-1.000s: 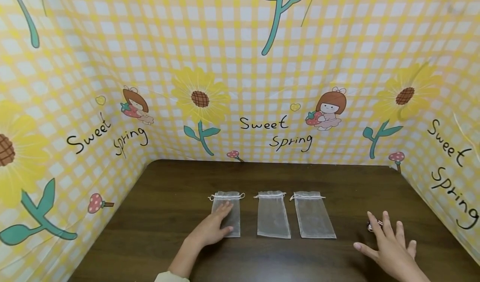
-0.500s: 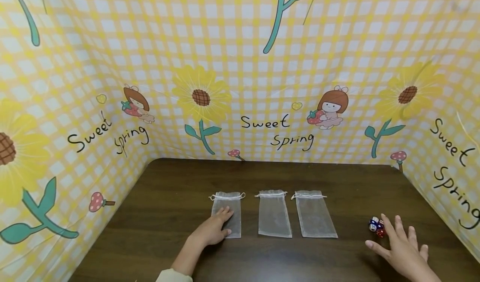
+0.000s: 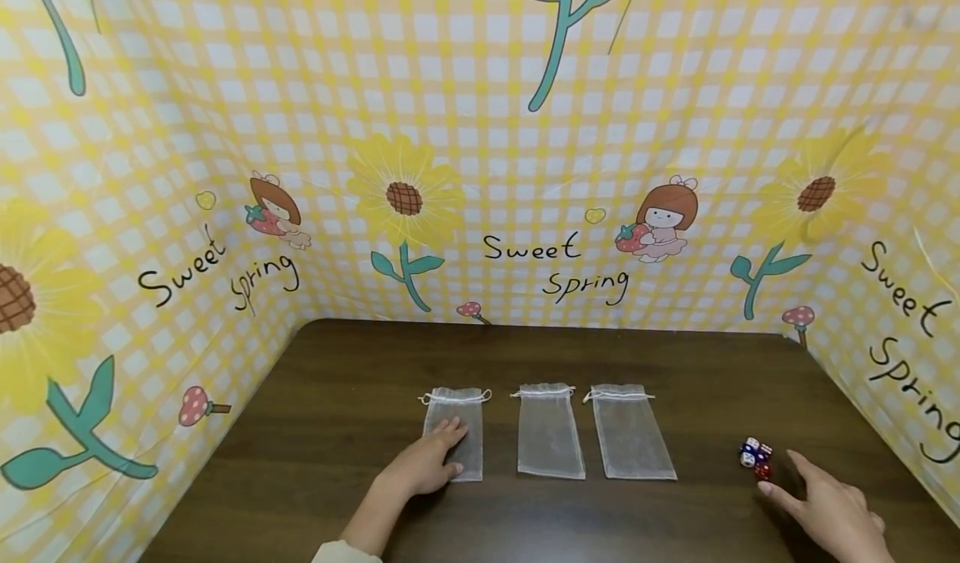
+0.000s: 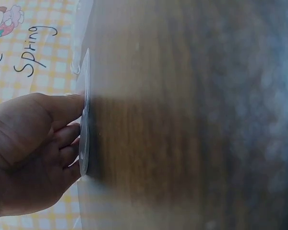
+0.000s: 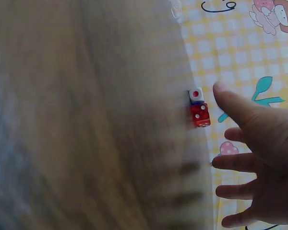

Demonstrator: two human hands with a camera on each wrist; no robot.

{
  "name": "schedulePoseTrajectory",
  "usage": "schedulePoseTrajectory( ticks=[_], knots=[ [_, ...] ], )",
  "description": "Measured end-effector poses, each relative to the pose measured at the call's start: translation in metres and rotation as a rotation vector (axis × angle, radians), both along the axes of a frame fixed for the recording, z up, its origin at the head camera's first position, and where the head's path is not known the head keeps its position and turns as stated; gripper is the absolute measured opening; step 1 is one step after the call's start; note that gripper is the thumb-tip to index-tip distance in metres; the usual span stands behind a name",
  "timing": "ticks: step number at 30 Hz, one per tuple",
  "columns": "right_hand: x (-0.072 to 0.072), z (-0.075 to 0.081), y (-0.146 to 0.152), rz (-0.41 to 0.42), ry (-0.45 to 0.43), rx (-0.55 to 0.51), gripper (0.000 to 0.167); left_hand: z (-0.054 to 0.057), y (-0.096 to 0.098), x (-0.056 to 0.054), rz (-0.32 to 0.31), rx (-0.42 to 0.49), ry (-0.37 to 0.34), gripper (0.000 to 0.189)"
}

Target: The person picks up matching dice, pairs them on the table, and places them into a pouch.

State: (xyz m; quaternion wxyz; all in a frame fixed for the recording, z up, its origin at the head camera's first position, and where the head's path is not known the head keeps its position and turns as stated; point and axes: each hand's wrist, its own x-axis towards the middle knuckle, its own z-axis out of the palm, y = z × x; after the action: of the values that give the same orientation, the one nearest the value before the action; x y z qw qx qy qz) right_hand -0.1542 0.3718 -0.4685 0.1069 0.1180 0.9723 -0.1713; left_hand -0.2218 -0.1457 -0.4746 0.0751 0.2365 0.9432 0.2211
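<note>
Three sheer white drawstring pouches lie flat in a row: the left pouch (image 3: pixel 469 456), the middle pouch (image 3: pixel 551 436) and the right pouch (image 3: pixel 633 436). On the left pouch rests my left hand (image 3: pixel 422 468), its fingers spread over the mesh. The left wrist view shows that pouch (image 4: pixel 85 139) edge-on at the fingertips. A small cluster of dice (image 3: pixel 750 453), white, blue and red, sits right of the pouches. Just right of them is my right hand (image 3: pixel 832 506), holding nothing. In the right wrist view its fingers are spread, beside a white die (image 5: pixel 196 94) and a red die (image 5: pixel 199 114).
Everything lies on a dark brown wooden table (image 3: pixel 360 363). A yellow checked cloth (image 3: pixel 525 180) printed with sunflowers encloses the back and both sides of the table.
My right hand has drawn back to the right and toward me, uncovering the dice it partly hid. My left hand stays on the left pouch.
</note>
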Motion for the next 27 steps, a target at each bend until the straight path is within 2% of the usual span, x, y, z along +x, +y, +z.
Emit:
schedulePoseTrajectory(
  ticks=[2, 7, 9, 17, 27],
  knots=[
    [-0.003, 0.001, 0.000, -0.026, 0.005, 0.025, 0.102, 0.000, 0.000, 0.000, 0.000, 0.001, 0.004, 0.053],
    [-0.009, 0.005, -0.003, -0.097, 0.036, 0.006, 0.091, 0.000, -0.001, 0.000, 0.000, -0.001, 0.007, 0.053],
    [-0.011, 0.006, -0.004, -0.100, 0.051, -0.004, 0.085, 0.000, -0.001, 0.001, 0.001, -0.003, 0.003, 0.053],
    [-0.017, 0.005, -0.009, -0.099, 0.037, -0.010, 0.072, 0.001, 0.000, 0.001, 0.000, 0.002, -0.001, 0.053],
    [-0.016, 0.001, -0.008, -0.027, 0.138, -0.044, 0.061, 0.002, 0.000, 0.000, 0.005, 0.007, -0.029, 0.054]
  ],
)
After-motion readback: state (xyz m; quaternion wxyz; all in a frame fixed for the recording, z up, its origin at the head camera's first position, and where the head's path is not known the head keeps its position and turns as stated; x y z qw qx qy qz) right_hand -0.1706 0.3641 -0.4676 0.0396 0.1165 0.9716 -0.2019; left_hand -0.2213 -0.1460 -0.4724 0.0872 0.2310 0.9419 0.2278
